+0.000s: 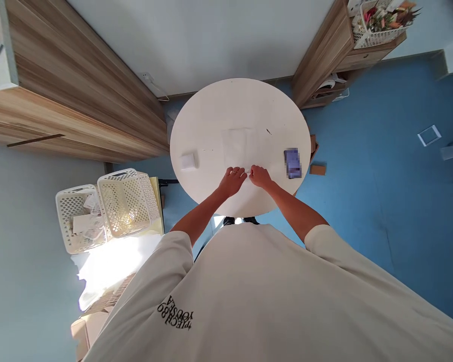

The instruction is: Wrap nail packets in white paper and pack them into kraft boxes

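Observation:
A thin, see-through plastic bag (235, 143) lies flat on the white round table (234, 98), in front of me. At its near edge is my left hand (233, 181), fingers bent and closed on the plastic. Close beside it, my right hand (260, 176) is closed in a pinch on the bag's near right corner. A small whitish bit shows between the two hands, too small to make out. On the left of the table sits a small white square pack (189, 161). A phone with a blurred purple screen (293, 163) lies on the right.
Two white perforated baskets (115, 176) stand at the left, one holding clear packaging. Wooden cabinets (98, 75) flank the table. Another basket (385, 37) with colourful items is on the right cabinet. A brown box (317, 170) lies on the blue floor.

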A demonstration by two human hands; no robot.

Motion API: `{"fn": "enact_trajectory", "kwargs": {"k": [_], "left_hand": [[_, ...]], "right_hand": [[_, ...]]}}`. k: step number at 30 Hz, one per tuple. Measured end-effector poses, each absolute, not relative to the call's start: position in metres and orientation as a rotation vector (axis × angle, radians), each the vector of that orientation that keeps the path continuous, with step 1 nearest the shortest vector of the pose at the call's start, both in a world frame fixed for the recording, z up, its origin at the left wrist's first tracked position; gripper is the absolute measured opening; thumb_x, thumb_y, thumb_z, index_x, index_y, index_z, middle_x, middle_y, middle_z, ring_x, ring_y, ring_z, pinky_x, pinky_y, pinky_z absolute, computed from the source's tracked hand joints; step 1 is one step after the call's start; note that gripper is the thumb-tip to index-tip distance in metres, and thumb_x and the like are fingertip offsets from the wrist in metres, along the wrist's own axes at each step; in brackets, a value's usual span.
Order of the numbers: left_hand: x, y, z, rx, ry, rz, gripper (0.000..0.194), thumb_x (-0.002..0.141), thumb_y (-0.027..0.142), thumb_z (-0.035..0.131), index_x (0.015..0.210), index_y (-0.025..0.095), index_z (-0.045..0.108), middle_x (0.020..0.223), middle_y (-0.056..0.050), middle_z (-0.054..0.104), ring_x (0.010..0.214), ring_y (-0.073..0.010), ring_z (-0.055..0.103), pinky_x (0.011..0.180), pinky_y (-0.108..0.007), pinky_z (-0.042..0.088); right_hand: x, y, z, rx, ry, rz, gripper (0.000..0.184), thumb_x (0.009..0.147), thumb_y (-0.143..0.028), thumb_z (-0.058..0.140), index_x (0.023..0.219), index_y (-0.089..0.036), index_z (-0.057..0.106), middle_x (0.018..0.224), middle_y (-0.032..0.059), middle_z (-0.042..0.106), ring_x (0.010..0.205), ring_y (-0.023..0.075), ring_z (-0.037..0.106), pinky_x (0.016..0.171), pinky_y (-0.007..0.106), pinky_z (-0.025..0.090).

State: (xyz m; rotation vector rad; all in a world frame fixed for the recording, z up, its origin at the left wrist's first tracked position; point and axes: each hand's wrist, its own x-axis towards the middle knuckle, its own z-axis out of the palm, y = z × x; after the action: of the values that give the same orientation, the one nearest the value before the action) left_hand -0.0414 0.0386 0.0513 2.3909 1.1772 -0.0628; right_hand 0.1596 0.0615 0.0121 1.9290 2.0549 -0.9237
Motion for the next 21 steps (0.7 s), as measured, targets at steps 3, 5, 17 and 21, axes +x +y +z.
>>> {"fn": "enact_trajectory", "kwargs": {"k": [3,5,17,21], "left_hand": [[-0.035,0.027,0.045,2.417,0.988,-0.155,0.045,0.099,0.014,0.042,0.137,0.022,0.066,0.146,-0.018,0.061,0.139,-0.0345,0.052,0.117,-0.055,0.036],[-0.033,0.022,0.035,2.429,1.0,-0.174,0.047,0.095,0.011,0.045,0.137,0.018,0.064,0.15,-0.021,0.058,0.14,-0.0353,0.052,0.116,-0.054,0.038],[-0.021,0.04,0.007,2.231,1.334,-0.138,0.056,0.094,0.036,0.069,0.145,0.021,0.052,0.163,-0.023,0.045,0.143,-0.0421,0.05,0.113,-0.059,0.039],[-0.019,0.042,0.005,2.263,1.38,-0.135,0.051,0.092,0.019,0.062,0.142,0.019,0.053,0.161,-0.022,0.048,0.142,-0.0397,0.051,0.112,-0.055,0.039]], "right_hand": [[0.159,0.069,0.009,1.951,2.039,-0.924,0.023,0.101,-0.018,0.045,0.115,-0.019,0.063,0.11,0.015,0.072,0.094,0.0293,0.064,0.083,0.041,0.045],[0.16,0.073,0.007,1.954,2.041,-0.93,0.022,0.101,-0.018,0.046,0.114,-0.019,0.063,0.109,0.0153,0.073,0.092,0.029,0.065,0.082,0.041,0.045],[0.172,0.041,0.014,2.044,2.331,-0.682,0.04,0.105,-0.019,0.035,0.135,-0.016,0.061,0.143,0.0189,0.058,0.133,0.0344,0.049,0.11,0.047,0.037],[0.175,0.015,0.015,1.72,2.472,-0.747,0.05,0.098,-0.013,0.041,0.144,-0.018,0.062,0.149,0.0161,0.057,0.137,0.0353,0.046,0.116,0.051,0.032]]}}
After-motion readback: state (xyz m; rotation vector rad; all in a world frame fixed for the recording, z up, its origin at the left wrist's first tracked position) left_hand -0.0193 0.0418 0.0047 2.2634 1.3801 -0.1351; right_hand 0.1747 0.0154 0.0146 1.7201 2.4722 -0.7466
